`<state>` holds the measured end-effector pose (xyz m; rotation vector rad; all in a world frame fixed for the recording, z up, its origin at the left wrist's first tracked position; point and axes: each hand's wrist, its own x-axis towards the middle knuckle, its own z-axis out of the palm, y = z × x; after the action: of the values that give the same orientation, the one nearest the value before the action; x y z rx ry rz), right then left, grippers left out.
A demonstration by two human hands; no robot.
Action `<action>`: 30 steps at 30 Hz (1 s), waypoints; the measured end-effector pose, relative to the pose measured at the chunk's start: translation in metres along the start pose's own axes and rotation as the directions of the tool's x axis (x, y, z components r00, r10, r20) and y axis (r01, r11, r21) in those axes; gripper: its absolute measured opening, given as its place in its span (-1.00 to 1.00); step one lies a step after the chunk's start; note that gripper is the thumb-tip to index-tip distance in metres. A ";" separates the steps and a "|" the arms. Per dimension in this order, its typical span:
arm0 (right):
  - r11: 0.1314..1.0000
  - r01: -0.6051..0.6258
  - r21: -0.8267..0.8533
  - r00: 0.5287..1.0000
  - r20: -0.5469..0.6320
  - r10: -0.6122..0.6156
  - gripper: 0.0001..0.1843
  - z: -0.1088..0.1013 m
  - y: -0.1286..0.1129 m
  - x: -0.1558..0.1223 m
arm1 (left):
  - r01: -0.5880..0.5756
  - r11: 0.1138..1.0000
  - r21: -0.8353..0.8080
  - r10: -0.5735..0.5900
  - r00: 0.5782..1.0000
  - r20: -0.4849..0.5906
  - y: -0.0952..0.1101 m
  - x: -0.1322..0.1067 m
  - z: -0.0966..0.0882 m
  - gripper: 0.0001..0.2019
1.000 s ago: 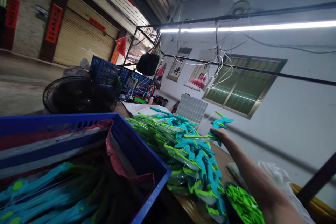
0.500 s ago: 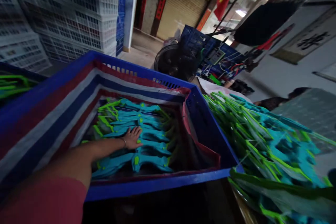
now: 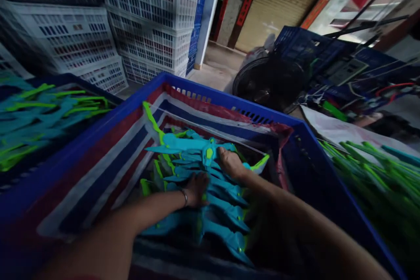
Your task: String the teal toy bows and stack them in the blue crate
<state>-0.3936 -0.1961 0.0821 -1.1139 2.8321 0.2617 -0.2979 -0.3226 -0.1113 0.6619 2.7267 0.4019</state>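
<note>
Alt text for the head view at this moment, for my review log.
Both hands reach into a blue crate lined with a striped bag: the left hand rests on a stack of turquoise and green plastic toys, and the right hand grips the topmost toy. White crates are stacked behind.

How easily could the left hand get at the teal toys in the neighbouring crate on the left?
Probably yes. The left hand lies on toys inside the blue crate, and the neighbouring toys sit uncovered beside it. Only crate walls stand between, so the arm would need lifting over.
</note>
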 end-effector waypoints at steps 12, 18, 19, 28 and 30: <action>0.994 -0.108 0.034 0.974 0.205 0.099 -0.73 0.190 0.051 0.032 | -0.009 0.997 -0.075 0.006 0.999 -0.035 -0.004 -0.001 0.017 0.03; 0.994 -0.108 0.016 0.970 0.221 0.102 -0.66 0.204 0.048 0.042 | -0.006 0.998 -0.064 0.004 1.000 -0.024 -0.002 -0.005 0.012 -0.01; 0.994 -0.113 0.017 0.969 0.223 0.106 -0.65 0.204 0.048 0.042 | -0.007 0.998 -0.063 0.005 1.000 -0.023 -0.002 -0.006 0.010 -0.01; 0.988 -0.152 0.039 0.968 0.208 0.141 -0.67 0.196 0.041 0.039 | 0.037 0.996 -0.081 -0.030 0.996 0.087 0.004 -0.005 -0.014 -0.01; 0.987 -0.151 0.047 0.969 0.204 0.139 -0.68 0.196 0.041 0.039 | 0.091 0.990 -0.108 -0.078 0.990 0.113 0.006 0.000 -0.022 -0.05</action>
<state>-0.4467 -0.1553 -0.1110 -0.8191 2.7238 0.2774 -0.3032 -0.3218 -0.0892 0.5204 2.5964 0.4813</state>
